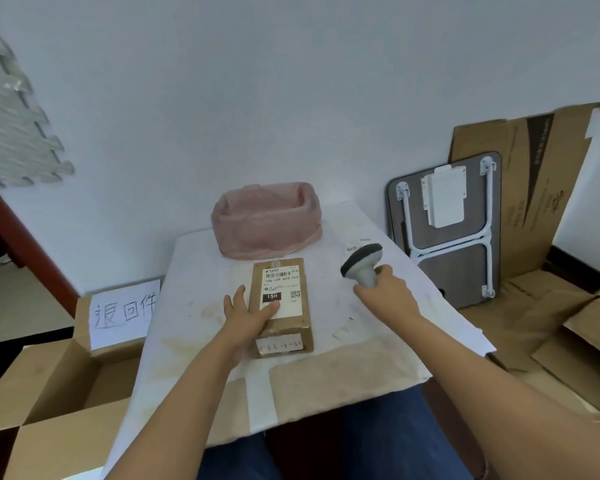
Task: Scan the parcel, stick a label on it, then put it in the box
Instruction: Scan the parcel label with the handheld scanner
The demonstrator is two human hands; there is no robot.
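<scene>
A brown cardboard parcel (284, 292) lies on the white-covered table (194, 306), with a white shipping label on top and a small sticker on its near end. My left hand (248, 315) grips the parcel's left side, thumb resting on the label. My right hand (387, 291) holds a grey barcode scanner (361, 263) by its handle, to the right of the parcel, its dark head tilted toward the parcel. An open cardboard box (59, 386) stands on the floor at the left, bearing a handwritten paper sign (123, 311).
A container lined with a pink plastic bag (265, 220) sits at the table's far edge behind the parcel. Small paper labels (355, 245) lie beyond the scanner. A folded small table (447, 237) and flattened cardboard (534, 202) lean against the wall at the right.
</scene>
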